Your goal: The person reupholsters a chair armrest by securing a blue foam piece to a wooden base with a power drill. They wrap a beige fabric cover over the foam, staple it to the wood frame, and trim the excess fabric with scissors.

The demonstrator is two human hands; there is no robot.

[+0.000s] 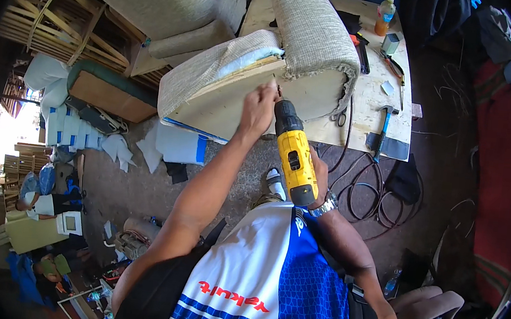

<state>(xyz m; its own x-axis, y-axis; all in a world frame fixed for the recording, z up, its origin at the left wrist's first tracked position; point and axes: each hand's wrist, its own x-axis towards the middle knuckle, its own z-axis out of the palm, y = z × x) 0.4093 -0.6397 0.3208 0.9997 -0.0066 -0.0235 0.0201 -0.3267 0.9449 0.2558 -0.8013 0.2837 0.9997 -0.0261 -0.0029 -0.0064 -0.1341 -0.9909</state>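
Observation:
My right hand (320, 174) grips a yellow and black cordless drill (294, 154), its bit directed away from me at an upholstered furniture piece. At the tip of the bit my left hand (259, 107) is closed in a pinch; whatever small thing its fingers hold is too small to make out. Both meet the bare wooden panel (227, 103) of the piece, close to where its grey fabric arm (312, 25) joins. Along the panel's upper edge the grey fabric cover (196, 69) is folded back, with pale blue padding (250, 58) showing. Frayed fabric borders the arm's end.
The worktable (375, 119) bears a blue-handled hammer (384, 132), scissors (339, 118), pliers (393, 65) and a bottle of orange liquid (384, 16). A dark hose (360, 201) lies coiled on the floor to the right. A grey armchair (157, 0) stands at the far left.

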